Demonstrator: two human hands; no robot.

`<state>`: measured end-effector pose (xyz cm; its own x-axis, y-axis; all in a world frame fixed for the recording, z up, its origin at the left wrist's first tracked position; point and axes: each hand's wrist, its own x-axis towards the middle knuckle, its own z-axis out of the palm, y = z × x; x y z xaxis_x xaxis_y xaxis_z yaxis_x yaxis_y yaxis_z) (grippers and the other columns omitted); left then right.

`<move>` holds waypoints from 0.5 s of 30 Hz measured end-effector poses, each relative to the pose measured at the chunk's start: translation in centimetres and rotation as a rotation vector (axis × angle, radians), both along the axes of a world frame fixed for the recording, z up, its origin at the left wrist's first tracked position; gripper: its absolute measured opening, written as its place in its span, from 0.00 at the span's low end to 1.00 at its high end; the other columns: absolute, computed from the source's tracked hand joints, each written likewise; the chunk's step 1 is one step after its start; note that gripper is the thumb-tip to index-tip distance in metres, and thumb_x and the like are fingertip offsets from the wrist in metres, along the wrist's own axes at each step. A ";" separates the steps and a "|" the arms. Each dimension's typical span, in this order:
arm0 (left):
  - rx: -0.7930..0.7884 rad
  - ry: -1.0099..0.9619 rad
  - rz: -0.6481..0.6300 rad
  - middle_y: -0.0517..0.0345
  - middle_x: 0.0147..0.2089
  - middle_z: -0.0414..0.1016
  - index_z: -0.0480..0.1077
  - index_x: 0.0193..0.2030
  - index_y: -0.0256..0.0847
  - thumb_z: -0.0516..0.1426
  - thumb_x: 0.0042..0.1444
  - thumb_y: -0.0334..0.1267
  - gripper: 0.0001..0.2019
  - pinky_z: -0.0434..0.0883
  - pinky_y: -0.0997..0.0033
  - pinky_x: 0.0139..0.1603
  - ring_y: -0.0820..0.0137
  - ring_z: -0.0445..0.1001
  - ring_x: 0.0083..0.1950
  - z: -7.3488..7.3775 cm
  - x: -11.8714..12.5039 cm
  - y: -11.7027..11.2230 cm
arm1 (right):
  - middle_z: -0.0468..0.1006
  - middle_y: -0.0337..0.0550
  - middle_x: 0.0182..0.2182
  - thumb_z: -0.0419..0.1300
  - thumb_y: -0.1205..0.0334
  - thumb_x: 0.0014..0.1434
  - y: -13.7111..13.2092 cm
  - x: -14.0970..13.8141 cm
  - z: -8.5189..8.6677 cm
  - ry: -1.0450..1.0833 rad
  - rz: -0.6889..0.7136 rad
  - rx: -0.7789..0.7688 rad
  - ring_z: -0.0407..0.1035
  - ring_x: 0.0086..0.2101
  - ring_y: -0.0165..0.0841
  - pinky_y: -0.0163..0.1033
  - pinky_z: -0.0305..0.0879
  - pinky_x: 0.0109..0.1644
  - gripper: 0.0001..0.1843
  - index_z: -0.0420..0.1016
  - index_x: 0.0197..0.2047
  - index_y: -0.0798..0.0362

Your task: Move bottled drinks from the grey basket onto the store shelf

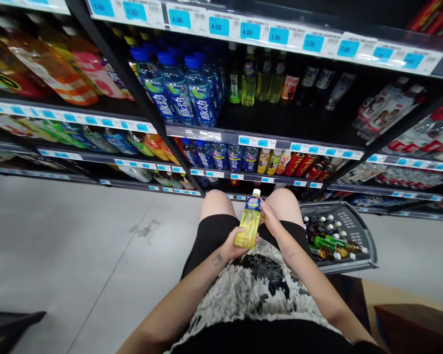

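A drink bottle (pixel 251 223) with pale yellow liquid, a blue label and a white cap is held upright, slightly tilted, above my lap. Wrapped round its lower part is my left hand (pixel 237 243), the thumb lying across the front. My right hand (pixel 268 214) is closed against its right side near the label, with most of the fingers hidden behind it. To the right of my legs, a grey shopping basket (pixel 369 241) holds several bottles with white caps, some of them lying down.
Shelves rise ahead, with blue-capped bottles (pixel 203 93) and yellow-green bottles (pixel 248 81) on one tier. Price tags line the shelf edge (pixel 221 24). Large bottles (pixel 51 64) stand left, packs of bottles (pixel 391 110) right. A brown box (pixel 409 324) sits at lower right on the grey floor (pixel 96 246).
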<state>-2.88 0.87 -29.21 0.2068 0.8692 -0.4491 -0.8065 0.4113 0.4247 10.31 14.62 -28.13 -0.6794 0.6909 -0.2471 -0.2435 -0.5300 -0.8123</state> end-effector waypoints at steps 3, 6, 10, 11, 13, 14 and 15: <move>0.100 -0.199 -0.085 0.51 0.36 0.72 0.75 0.51 0.32 0.70 0.42 0.47 0.30 0.67 0.72 0.41 0.70 0.71 0.35 0.5 -0.7 0.0 | 0.67 0.44 0.62 0.70 0.31 0.42 -0.4 0.8 -0.1 0.068 0.109 0.056 0.70 0.43 0.19 0.23 0.67 0.42 0.67 0.45 0.77 0.45; 0.228 -0.289 -0.218 0.54 0.34 0.70 0.76 0.53 0.34 0.68 0.47 0.51 0.30 0.65 0.74 0.36 0.73 0.67 0.31 0.6 -1.2 -0.4 | 0.70 0.47 0.59 0.73 0.42 0.41 -1.1 1.6 -0.3 0.088 0.260 0.096 0.71 0.42 0.18 0.24 0.71 0.46 0.65 0.48 0.76 0.49; 0.368 -0.157 -0.422 0.49 0.33 0.72 0.76 0.53 0.31 0.63 0.52 0.56 0.31 0.64 0.70 0.34 0.67 0.69 0.31 0.4 -1.4 -0.7 | 0.73 0.50 0.54 0.76 0.46 0.35 -1.6 2.4 -0.2 0.137 0.468 0.165 0.72 0.41 0.21 0.26 0.73 0.46 0.66 0.53 0.73 0.54; 0.371 -0.116 -0.452 0.47 0.35 0.73 0.75 0.54 0.29 0.62 0.52 0.57 0.33 0.64 0.70 0.35 0.65 0.71 0.33 0.3 -1.4 -0.7 | 0.73 0.51 0.54 0.77 0.47 0.34 -1.6 2.5 -0.2 0.154 0.494 0.181 0.72 0.43 0.22 0.28 0.74 0.49 0.66 0.54 0.73 0.55; 0.332 -0.056 -0.481 0.41 0.42 0.76 0.75 0.56 0.26 0.63 0.51 0.56 0.35 0.67 0.69 0.38 0.59 0.75 0.42 0.1 -1.5 -0.7 | 0.74 0.52 0.53 0.78 0.47 0.32 -1.5 2.8 -0.4 0.165 0.493 0.199 0.73 0.47 0.24 0.32 0.75 0.57 0.63 0.61 0.69 0.58; 0.297 -0.037 -0.471 0.39 0.46 0.76 0.75 0.56 0.26 0.64 0.50 0.55 0.36 0.68 0.68 0.40 0.57 0.75 0.46 -0.1 -1.6 -0.6 | 0.75 0.52 0.52 0.78 0.47 0.31 -1.4 2.8 -0.6 0.155 0.475 0.203 0.73 0.48 0.25 0.33 0.75 0.59 0.60 0.65 0.66 0.60; 0.254 -0.016 -0.439 0.38 0.50 0.76 0.75 0.57 0.26 0.65 0.48 0.54 0.36 0.69 0.67 0.42 0.56 0.75 0.49 -0.3 -1.7 -0.6 | 0.75 0.52 0.51 0.78 0.46 0.31 -1.4 2.8 -0.9 0.139 0.455 0.207 0.73 0.48 0.25 0.33 0.75 0.59 0.57 0.68 0.62 0.61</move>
